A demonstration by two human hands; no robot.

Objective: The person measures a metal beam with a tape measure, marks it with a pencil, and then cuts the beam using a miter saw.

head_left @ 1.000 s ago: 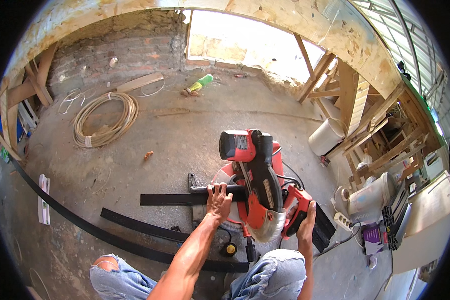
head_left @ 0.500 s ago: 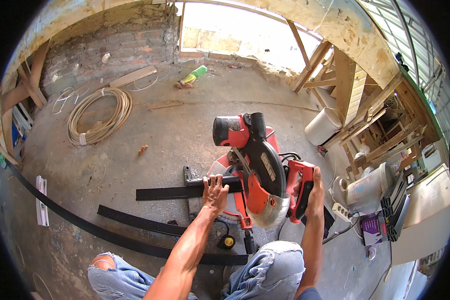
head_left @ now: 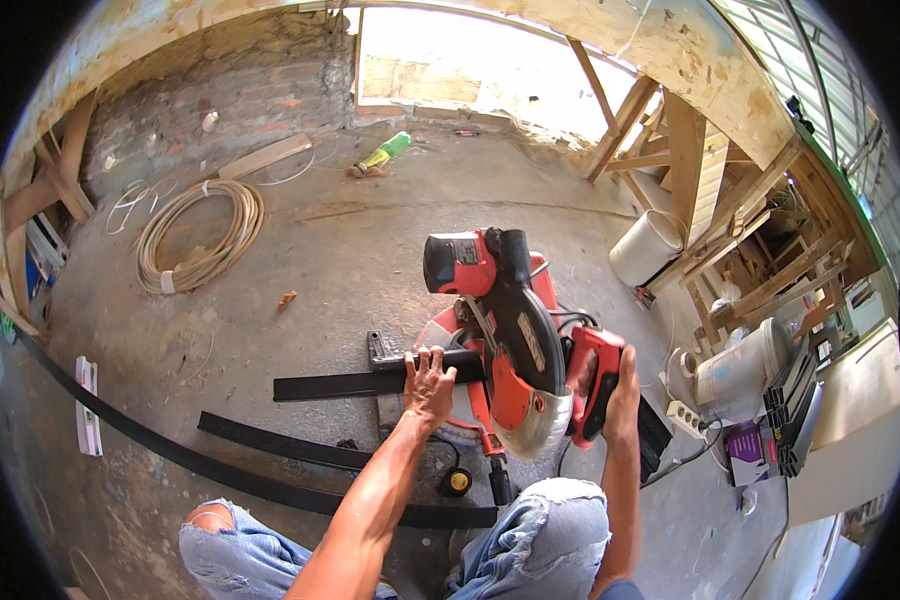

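Miter saw [head_left: 526, 325] on the floor [head_left: 370, 260], black strip [head_left: 335, 386] at its left
Left hand [head_left: 430, 388] holds the strip against the saw's left side; right hand [head_left: 622, 400] wraps the handle [head_left: 598, 403] on its right.

The dusty grey concrete floor [head_left: 350, 270] bore a red-and-black electric mitre saw [head_left: 530, 330]. To its left lay a long flat black strip [head_left: 260, 484] (it looked bowed in this wide view), a shorter flat black strip [head_left: 280, 445] and a slim white bar [head_left: 89, 430]. Farther off rested a round beige coil [head_left: 250, 225], a narrow brown wooden board [head_left: 265, 157] and a green plastic bottle [head_left: 390, 150]; a white cylindrical bucket [head_left: 646, 247] was on the right.
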